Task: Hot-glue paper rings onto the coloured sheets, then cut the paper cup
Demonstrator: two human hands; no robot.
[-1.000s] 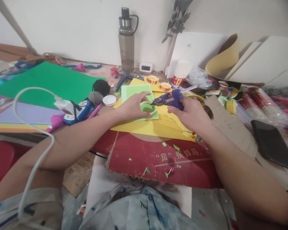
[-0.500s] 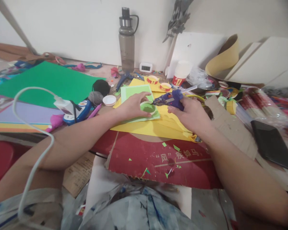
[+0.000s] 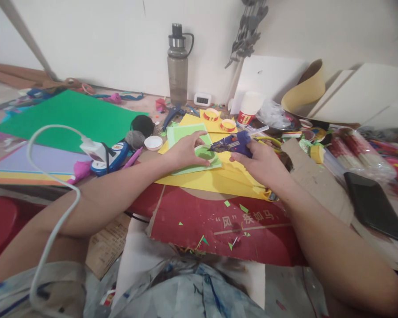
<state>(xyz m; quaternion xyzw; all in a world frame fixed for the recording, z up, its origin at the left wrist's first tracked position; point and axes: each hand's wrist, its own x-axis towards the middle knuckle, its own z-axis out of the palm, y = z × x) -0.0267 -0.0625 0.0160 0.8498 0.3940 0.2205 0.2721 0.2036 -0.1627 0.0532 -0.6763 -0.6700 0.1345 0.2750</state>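
My left hand point(image 3: 189, 151) curls around a paper ring point(image 3: 212, 160), its thumb and fingers on the rim. The ring stands on light green sheets point(image 3: 182, 130), and green shows inside it. In my right hand point(image 3: 263, 160) is a blue hot glue gun point(image 3: 234, 144), its nozzle pointing left at the ring's rim. Whether the tip touches the rim I cannot tell. Under the green sheets lies yellow paper point(image 3: 199, 183). Two red and yellow rings point(image 3: 211, 115) sit behind on yellow paper.
A tall bottle point(image 3: 177, 70) and a small white clock point(image 3: 202, 99) stand at the wall. Left are a green sheet point(image 3: 69, 119), black yarn point(image 3: 142, 125) and a power strip point(image 3: 109, 159) with a white cable. A red cardboard sheet point(image 3: 192, 221) borders the front; a phone point(image 3: 374, 205) lies right.
The view has shifted slightly, so the scene sits a little lower. My hands keep nearly the same positions, with the glue gun's nozzle still at the ring's rim.
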